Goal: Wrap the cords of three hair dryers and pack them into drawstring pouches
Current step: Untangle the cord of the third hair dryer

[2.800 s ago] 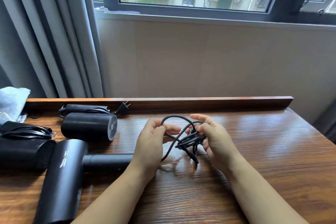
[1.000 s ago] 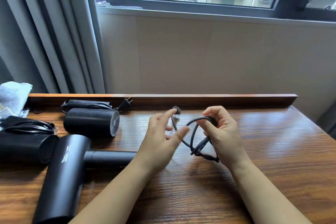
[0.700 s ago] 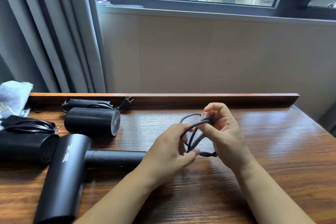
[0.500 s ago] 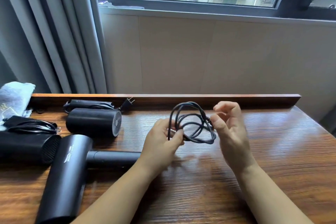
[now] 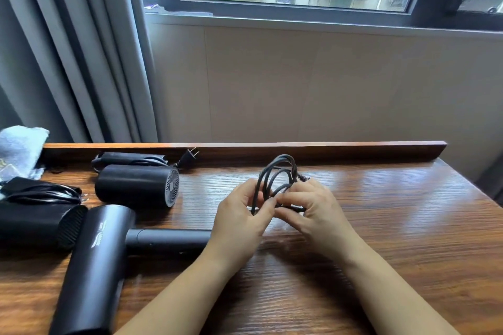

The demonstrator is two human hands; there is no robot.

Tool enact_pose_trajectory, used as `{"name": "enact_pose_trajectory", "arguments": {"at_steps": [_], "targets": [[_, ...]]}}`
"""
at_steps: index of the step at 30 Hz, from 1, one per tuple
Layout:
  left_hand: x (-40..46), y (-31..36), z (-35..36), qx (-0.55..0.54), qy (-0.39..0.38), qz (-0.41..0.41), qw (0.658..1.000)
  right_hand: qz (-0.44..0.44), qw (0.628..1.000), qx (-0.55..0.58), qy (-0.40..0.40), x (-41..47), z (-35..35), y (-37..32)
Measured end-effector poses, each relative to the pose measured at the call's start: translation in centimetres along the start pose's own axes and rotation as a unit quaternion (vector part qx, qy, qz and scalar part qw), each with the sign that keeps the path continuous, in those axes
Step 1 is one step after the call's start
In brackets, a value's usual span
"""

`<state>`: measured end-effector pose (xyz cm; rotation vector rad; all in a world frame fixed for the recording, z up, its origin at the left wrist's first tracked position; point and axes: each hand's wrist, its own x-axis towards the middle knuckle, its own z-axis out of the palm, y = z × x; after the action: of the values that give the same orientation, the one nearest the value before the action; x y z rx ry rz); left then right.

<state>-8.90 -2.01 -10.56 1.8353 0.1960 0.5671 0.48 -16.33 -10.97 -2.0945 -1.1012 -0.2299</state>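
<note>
A coiled black cord (image 5: 277, 174) stands in loops between my hands above the table's middle. My left hand (image 5: 239, 215) pinches the coil's left side and my right hand (image 5: 313, 207) grips its lower right part; the fingers meet under the loops. The cord belongs to the nearest black hair dryer (image 5: 95, 261), which lies at the front left with its handle pointing right under my left wrist. A second black hair dryer (image 5: 138, 185) lies behind it with its wrapped cord and plug (image 5: 190, 155). A third black hair dryer (image 5: 38, 223) lies at the far left under its bundled cord.
The wooden table (image 5: 408, 239) has a raised back rail (image 5: 272, 145) along the wall. A pale blue cloth bundle (image 5: 19, 147) sits at the far left corner. Grey curtains (image 5: 68, 49) hang at the left beside the window.
The cord has gone from loose strands to a tighter coil of loops. My hands have come together under the coil, the right closing on it again after briefly letting go.
</note>
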Motion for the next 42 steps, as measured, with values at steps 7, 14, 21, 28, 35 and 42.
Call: {"name": "enact_pose_trajectory", "arguments": {"at_steps": [7,14,21,28,35,42], "targets": [[0.2,0.3,-0.6,-0.059,0.034,-0.031,0.997,0.008,0.988,0.15,0.017,0.0,-0.4,-0.6],[1.9,0.7,-2.7,-0.209,0.113,-0.107,0.965,0.056,0.844,0.527,0.087,0.1,-2.4,-1.2],[0.9,1.4,-1.4,-0.286,-0.038,-0.115,0.951,0.084,0.885,0.457,0.02,-0.1,-1.6,-1.0],[1.4,0.9,-1.7,-0.221,0.069,-0.1,0.968,0.197,0.767,0.585,0.173,0.9,-2.2,-1.1],[1.0,1.0,-1.3,-0.175,0.037,-0.047,0.983,0.265,0.858,0.427,0.101,0.8,-2.1,-0.5],[1.1,0.2,-1.5,-0.118,0.043,-0.079,0.989,0.312,0.831,0.461,-0.004,0.8,-2.4,-0.3]]}}
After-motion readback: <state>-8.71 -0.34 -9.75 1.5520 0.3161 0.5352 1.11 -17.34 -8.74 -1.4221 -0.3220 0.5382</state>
